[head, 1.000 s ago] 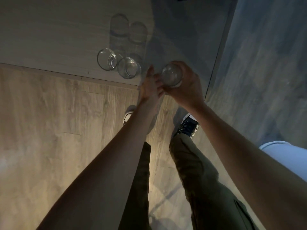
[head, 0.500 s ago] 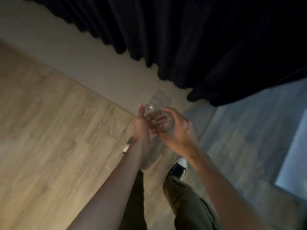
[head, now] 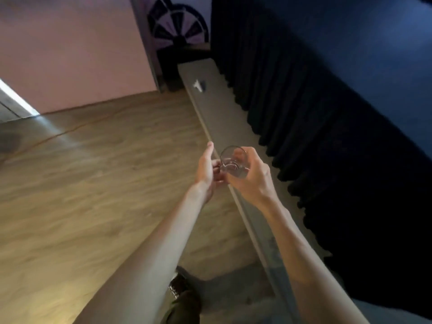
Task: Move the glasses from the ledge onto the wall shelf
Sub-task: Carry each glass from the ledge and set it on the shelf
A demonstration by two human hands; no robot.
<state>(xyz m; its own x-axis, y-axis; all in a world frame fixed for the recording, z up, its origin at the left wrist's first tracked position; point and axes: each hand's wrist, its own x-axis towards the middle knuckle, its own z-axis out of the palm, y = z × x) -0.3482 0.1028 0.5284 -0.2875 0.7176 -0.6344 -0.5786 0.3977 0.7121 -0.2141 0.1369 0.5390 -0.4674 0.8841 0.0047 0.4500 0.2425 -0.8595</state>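
One glass point(head: 233, 163) sits between right hand point(head: 251, 177) fingers point(head: 249, 152), left hand point(head: 207, 170) touching.

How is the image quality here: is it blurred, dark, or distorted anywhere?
Head view: dim overall; the curtain is almost black, with warm light on the floor at lower left. Motion blur softens everything, so the glass in the right hand is hard to read. Wide-angle tilt slants the ledge.
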